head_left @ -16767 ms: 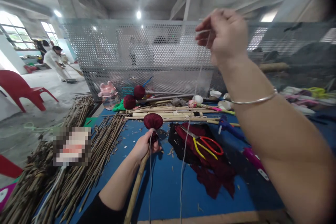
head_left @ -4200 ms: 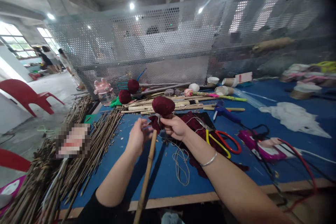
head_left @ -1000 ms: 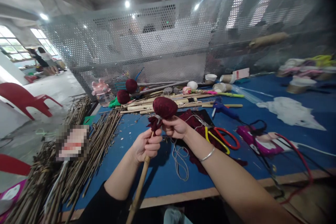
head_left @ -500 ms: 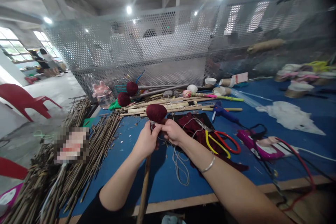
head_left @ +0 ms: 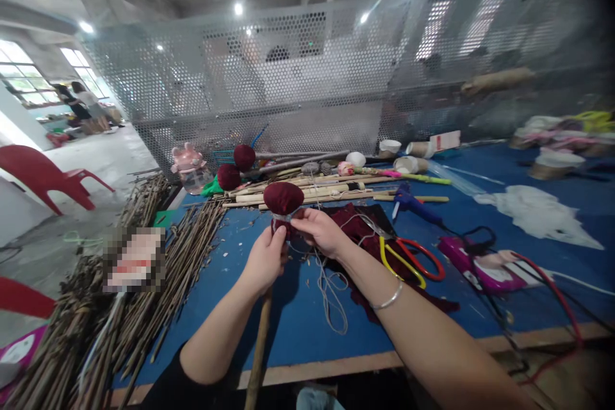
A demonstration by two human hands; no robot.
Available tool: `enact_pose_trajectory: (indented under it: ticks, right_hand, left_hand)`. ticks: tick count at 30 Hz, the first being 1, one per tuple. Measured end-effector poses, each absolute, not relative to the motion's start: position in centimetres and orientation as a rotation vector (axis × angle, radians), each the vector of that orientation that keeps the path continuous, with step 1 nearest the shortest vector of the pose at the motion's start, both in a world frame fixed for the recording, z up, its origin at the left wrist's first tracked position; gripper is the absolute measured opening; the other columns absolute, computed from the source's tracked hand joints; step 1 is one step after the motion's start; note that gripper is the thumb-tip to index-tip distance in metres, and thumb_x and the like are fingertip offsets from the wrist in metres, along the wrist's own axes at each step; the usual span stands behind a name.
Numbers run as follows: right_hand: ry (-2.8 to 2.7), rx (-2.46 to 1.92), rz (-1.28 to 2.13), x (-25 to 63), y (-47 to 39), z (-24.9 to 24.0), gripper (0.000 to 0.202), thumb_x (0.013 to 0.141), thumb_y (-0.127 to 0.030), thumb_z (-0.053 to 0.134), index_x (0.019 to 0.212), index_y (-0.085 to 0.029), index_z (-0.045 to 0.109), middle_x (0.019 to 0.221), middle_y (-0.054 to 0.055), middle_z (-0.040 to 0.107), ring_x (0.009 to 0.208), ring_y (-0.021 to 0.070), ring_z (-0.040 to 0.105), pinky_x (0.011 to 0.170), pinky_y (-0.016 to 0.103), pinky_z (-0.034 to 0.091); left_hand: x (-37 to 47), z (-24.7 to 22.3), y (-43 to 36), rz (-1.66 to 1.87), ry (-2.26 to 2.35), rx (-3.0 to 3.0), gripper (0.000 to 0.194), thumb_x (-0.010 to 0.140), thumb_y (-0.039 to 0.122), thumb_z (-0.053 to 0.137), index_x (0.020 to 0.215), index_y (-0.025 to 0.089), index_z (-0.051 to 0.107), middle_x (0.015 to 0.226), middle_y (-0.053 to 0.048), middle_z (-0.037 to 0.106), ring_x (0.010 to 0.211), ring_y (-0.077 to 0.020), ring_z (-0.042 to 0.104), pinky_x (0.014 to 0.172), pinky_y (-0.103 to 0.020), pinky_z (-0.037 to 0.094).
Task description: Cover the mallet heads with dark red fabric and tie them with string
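Observation:
My left hand point(head_left: 266, 261) is closed around a wooden stick point(head_left: 260, 346), just below the dark red cloth-covered head point(head_left: 283, 197) on its top. Grey string circles the cloth at the neck under the head. At that neck, my right hand point(head_left: 321, 232) has thumb and fingers pinched together on the string point(head_left: 336, 311), whose loose loops lie on the table below. Dark red cloth point(head_left: 358, 295) lies under and beyond my right forearm. Scissors with red and yellow handles point(head_left: 417, 261) rest on this cloth.
Bundles of thin twigs point(head_left: 177, 269) fill the left side of the blue table point(head_left: 298, 339). Behind are two more dark red heads point(head_left: 229, 177) and several sticks point(head_left: 331, 191). A blue glue gun point(head_left: 416, 205), magenta power strip point(head_left: 461, 262) and white plastic bag point(head_left: 542, 214) lie right.
My left hand has shifted slightly down the stick, so the string-wrapped neck and cloth below it now show. My right hand has moved slightly right and up, still pinching.

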State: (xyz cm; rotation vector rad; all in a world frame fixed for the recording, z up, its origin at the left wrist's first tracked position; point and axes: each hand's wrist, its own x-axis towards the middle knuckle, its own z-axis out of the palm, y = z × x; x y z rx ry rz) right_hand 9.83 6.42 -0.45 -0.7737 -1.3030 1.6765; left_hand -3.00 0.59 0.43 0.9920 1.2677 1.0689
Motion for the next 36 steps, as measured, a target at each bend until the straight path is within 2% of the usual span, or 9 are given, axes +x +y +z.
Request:
enact_pose_trajectory:
  ticks: [7, 15, 18, 21, 23, 26, 29, 32, 36]
  right_hand:
    - [-1.143, -0.782, 1.758, 10.2, 6.6, -0.1, 0.036, 0.054, -0.032, 0.077, 0.060, -0.017, 0.044, 0.037, -0.013, 0.031, 0.031, 0.0007, 0.017, 0.031, 0.017, 0.008]
    - [-1.017, -0.639, 1.884, 9.2, 5.9, -0.9, 0.036, 0.048, -0.024, 0.081, 0.062, -0.015, 0.050, 0.038, -0.012, 0.039, 0.028, -0.0009, 0.021, 0.029, 0.015, 0.012]
    - [-1.007, -0.600, 2.007, 9.0, 5.4, -1.1, 0.034, 0.049, -0.028, 0.081, 0.067, -0.014, 0.055, 0.043, -0.008, 0.051, 0.029, 0.0003, 0.032, 0.029, 0.014, 0.020]
    - [-1.018, -0.590, 2.121, 9.0, 5.1, -1.2, 0.037, 0.048, -0.034, 0.081, 0.068, -0.012, 0.059, 0.050, -0.002, 0.060, 0.037, 0.0064, 0.050, 0.036, 0.016, 0.037]
    - [-1.013, -0.585, 2.116, 9.0, 5.1, -1.3, 0.037, 0.047, -0.034, 0.081, 0.068, -0.011, 0.060, 0.052, 0.000, 0.063, 0.042, 0.0099, 0.056, 0.039, 0.018, 0.041]
    - [-0.984, -0.616, 2.043, 9.1, 5.6, -1.4, 0.034, 0.050, -0.031, 0.081, 0.065, -0.011, 0.057, 0.049, -0.002, 0.059, 0.036, 0.0069, 0.050, 0.033, 0.015, 0.034]
    - [-0.956, -0.649, 2.008, 9.4, 6.3, -1.4, 0.033, 0.055, -0.031, 0.078, 0.059, -0.012, 0.052, 0.037, -0.009, 0.041, 0.028, -0.0001, 0.026, 0.028, 0.012, 0.015]
    - [-0.963, -0.662, 1.997, 9.3, 6.7, -1.3, 0.033, 0.058, -0.033, 0.077, 0.060, -0.014, 0.049, 0.034, -0.012, 0.029, 0.030, -0.0004, 0.015, 0.028, 0.013, 0.008]
    - [-0.973, -0.708, 1.967, 9.1, 6.6, -1.3, 0.033, 0.060, -0.034, 0.076, 0.063, -0.015, 0.049, 0.036, -0.012, 0.030, 0.032, 0.0003, 0.013, 0.030, 0.014, 0.006]
  left_hand:
    - [-3.7, 1.0, 0.4, 0.981, 0.964, 0.808, 0.030, 0.075, 0.046, 0.053, 0.077, 0.023, 0.033, 0.051, 0.010, 0.025, 0.036, -0.0028, 0.017, 0.033, -0.012, 0.011]
    - [-4.6, -0.4, -0.4, 0.772, 0.517, 0.765, 0.044, 0.069, 0.042, 0.063, 0.060, 0.019, 0.026, 0.047, 0.010, 0.020, 0.035, -0.0006, 0.010, 0.029, -0.010, 0.009]
    - [-4.8, -1.1, -0.5, 0.660, 0.394, 0.708, 0.043, 0.068, 0.044, 0.064, 0.064, 0.020, 0.029, 0.046, 0.011, 0.019, 0.036, -0.0011, 0.005, 0.028, -0.010, 0.007]
    - [-4.9, -1.5, -0.3, 0.553, 0.276, 0.648, 0.044, 0.066, 0.049, 0.065, 0.067, 0.021, 0.031, 0.046, 0.011, 0.017, 0.035, -0.0016, 0.002, 0.027, -0.010, 0.003]
    - [-4.8, -1.5, -0.2, 0.558, 0.259, 0.640, 0.045, 0.064, 0.052, 0.065, 0.067, 0.020, 0.032, 0.045, 0.011, 0.016, 0.035, -0.0015, 0.002, 0.027, -0.010, 0.004]
    - [-4.5, -0.9, 0.1, 0.643, 0.438, 0.698, 0.049, 0.064, 0.064, 0.057, 0.070, 0.019, 0.040, 0.044, 0.011, 0.021, 0.032, -0.0020, 0.013, 0.028, -0.012, 0.014]
    - [-4.3, -0.3, 0.7, 0.814, 0.829, 0.811, 0.063, 0.067, 0.077, 0.033, 0.080, 0.018, 0.050, 0.050, 0.005, 0.040, 0.038, -0.0075, 0.038, 0.034, -0.017, 0.031]
    - [-4.2, -0.3, 1.0, 1.076, 1.163, 0.919, 0.063, 0.074, 0.073, 0.024, 0.088, 0.018, 0.052, 0.073, -0.003, 0.057, 0.058, -0.0133, 0.054, 0.047, -0.023, 0.042]
    - [-3.9, -0.6, 0.6, 1.465, 1.505, 1.368, 0.043, 0.081, 0.057, 0.035, 0.088, 0.017, 0.051, 0.086, -0.006, 0.059, 0.078, -0.0174, 0.055, 0.065, -0.028, 0.044]
